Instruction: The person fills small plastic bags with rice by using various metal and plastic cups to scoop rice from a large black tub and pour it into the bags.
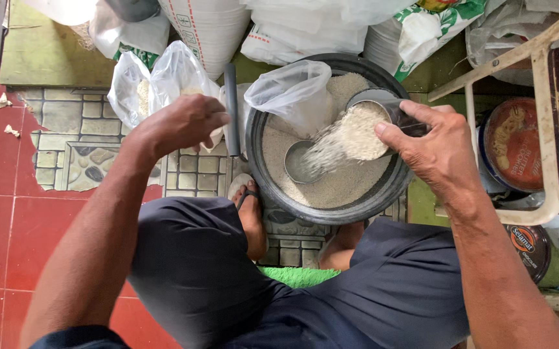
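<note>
My knees in dark shorts fill the bottom of the view, bare feet in sandals (pixel 251 216) on the floor, a green mat (pixel 299 276) between them. Red floor tiles at left, a patterned stone-look patch (pixel 73 148) beyond them.

Just past my feet sits the black basin (pixel 383 194), holding white rice (pixel 337 184). A metal scoop (pixel 297 163) lies in the rice, partly buried.

My right hand (pixel 438 152) is over the basin's right rim, fingers (pixel 399 139) wrapped tight around a metal can (pixel 373 126), tilted hard toward the left. Rice pours out of the can mouth down onto the scoop and rice below.

A clear plastic bag (pixel 292 94) stands in the basin's far left side, mouth open, just beside the falling rice.

My left hand (pixel 182 123) is left of the basin, apart from it, fingers curled down on top of a second clear bag (pixel 176 74) with some rice inside. Can't tell how firm that grip is. Another filled bag (pixel 131 87) is touching it at left. A dark handle (pixel 230 106) runs upright between these bags and the basin.

At right: a white frame (pixel 541 129), a round tin (pixel 509 142) under it, a dark lid (pixel 530 249) nearer me.

Far edge: big white sacks (pixel 211 26) stacked close together.
</note>
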